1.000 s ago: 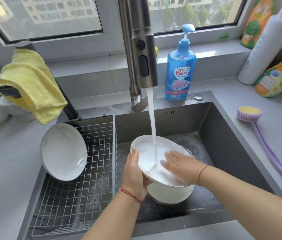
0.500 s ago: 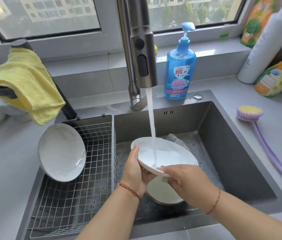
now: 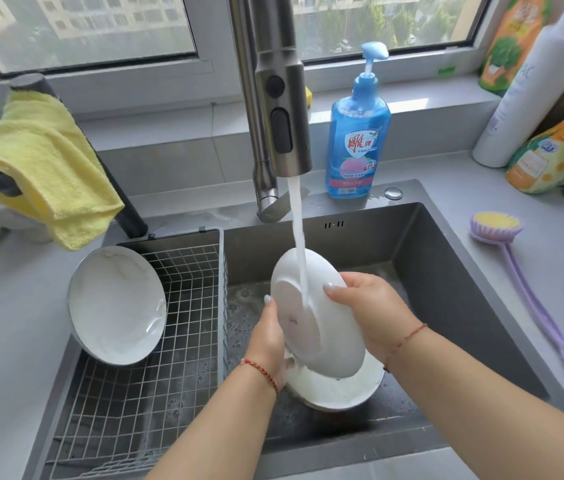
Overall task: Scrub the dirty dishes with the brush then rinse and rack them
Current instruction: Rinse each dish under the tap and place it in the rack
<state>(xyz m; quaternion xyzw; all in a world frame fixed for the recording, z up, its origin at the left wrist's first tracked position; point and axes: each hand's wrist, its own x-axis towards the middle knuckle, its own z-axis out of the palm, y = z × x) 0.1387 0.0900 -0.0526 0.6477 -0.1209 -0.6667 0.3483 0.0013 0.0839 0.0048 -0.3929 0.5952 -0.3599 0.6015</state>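
Both forearms come in from the bottom edge, a red string bracelet on each wrist. Left hand (image 3: 268, 336) grips the left rim of a white plate (image 3: 311, 317), thumb up along the rim, other fingers hidden behind it. Right hand (image 3: 372, 311) clamps the plate's right side, fingers curled over its back. The plate is tilted steeply, underside toward the camera, held over the sink (image 3: 446, 289). Directly below it a second white dish (image 3: 339, 391) lies on the sink floor, partly covered by the held plate; can't tell if they touch. The water stream (image 3: 299, 244) lands on the held plate's back near its top and runs down. Left of the basin, a wire rack (image 3: 176, 341) sits in the sink's left section; a white bowl (image 3: 116, 304) leans on edge against the rack's left wall, open face to the right. On the counter to the right, well apart from the hands, a purple long-handled brush (image 3: 519, 271) lies with its yellow bristles up. Further back: the steel tap (image 3: 282, 109) is running, a blue pump soap bottle (image 3: 356, 133) just right of it on the sink ledge. Yellow cloth (image 3: 41, 164) draped over a dark bar at far left. Bottles and refill pouches (image 3: 543, 98) stand at the back right by the window.
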